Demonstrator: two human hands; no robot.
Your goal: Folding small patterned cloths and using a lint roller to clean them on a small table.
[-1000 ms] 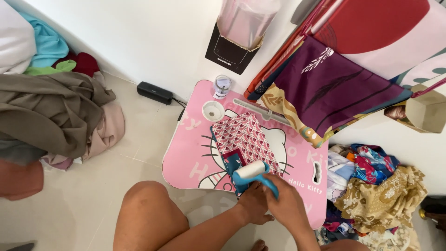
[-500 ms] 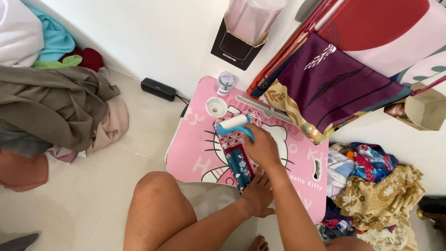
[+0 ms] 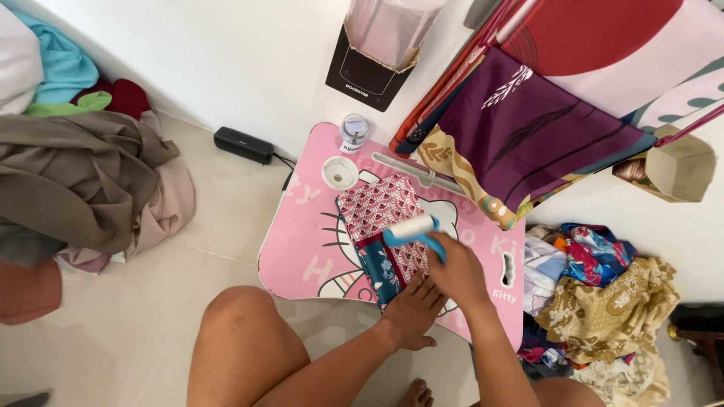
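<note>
Pink and low, a small bench (image 3: 302, 249) printed with a cartoon cat sits on a pale tiled floor (image 3: 128, 324) against a white wall. A folded cloth (image 3: 381, 207) with a red-and-white scale pattern lies across the middle of the bench, its nearer end showing a teal floral fabric.

The right hand (image 3: 456, 271) is wrapped around the blue handle of a lint roller (image 3: 411, 228) — the white roll rests on the cloth, about midway along it. The left hand (image 3: 411, 309) lies flat with fingers spread, pressing down the near end of the cloth at the bench edge. A bare knee (image 3: 241, 332) shows at the bottom of the view.

At the far edge of the bench stand a small clear jar (image 3: 353, 134) and, just beside it, a white round lid (image 3: 340, 173). A black oblong device (image 3: 243, 145) lies on the floor by the wall. Heaped clothes (image 3: 83, 181) fill the left side — olive, pink, turquoise — and patterned fabrics (image 3: 611, 309) are piled to the right.
</note>
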